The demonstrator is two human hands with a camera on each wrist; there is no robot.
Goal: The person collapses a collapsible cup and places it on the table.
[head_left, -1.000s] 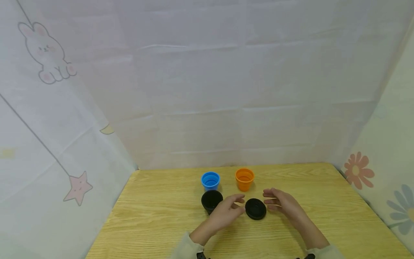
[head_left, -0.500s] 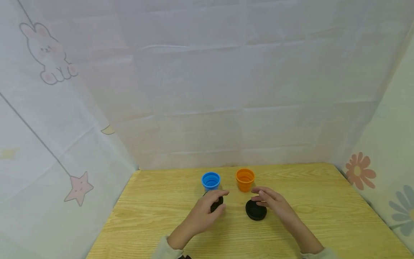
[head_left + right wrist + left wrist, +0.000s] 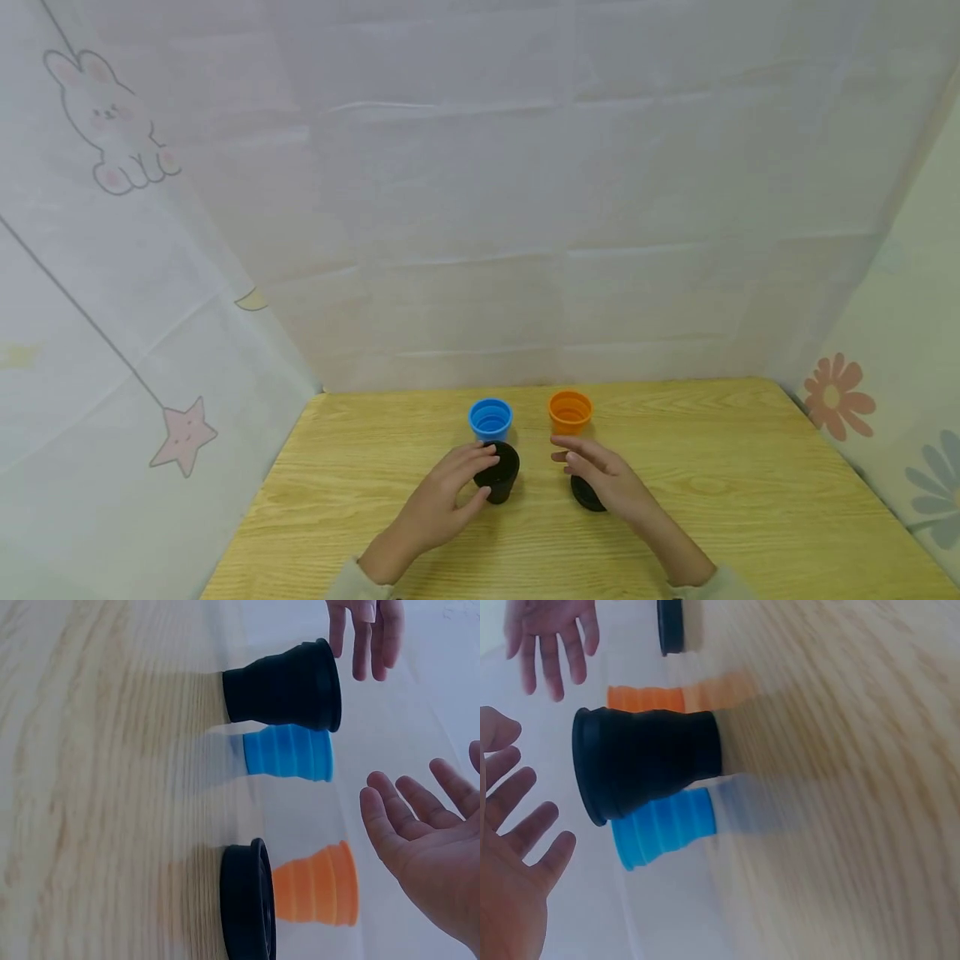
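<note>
A tall black collapsible cup [image 3: 501, 479] stands upright on the table, with my left hand [image 3: 437, 502] just to its left, fingers spread and apart from it in the left wrist view. My right hand [image 3: 609, 482] hovers above a flattened black collapsible cup [image 3: 587, 495], partly covering it in the head view; its fingers are loosely extended and hold nothing. Behind the tall cup stands a blue collapsible cup [image 3: 491, 419]. An orange collapsible cup [image 3: 570, 412] stands behind the flattened one. Both coloured cups are extended and upright.
The cups stand on a wood-grain table [image 3: 337, 467]. A pale cloth backdrop [image 3: 465, 208] with printed figures rises behind the table's far edge and along both sides.
My left hand has moved left, from in front of the tall black cup to its left side. My right hand has shifted left over the flattened cup. The cups have stayed in place.
</note>
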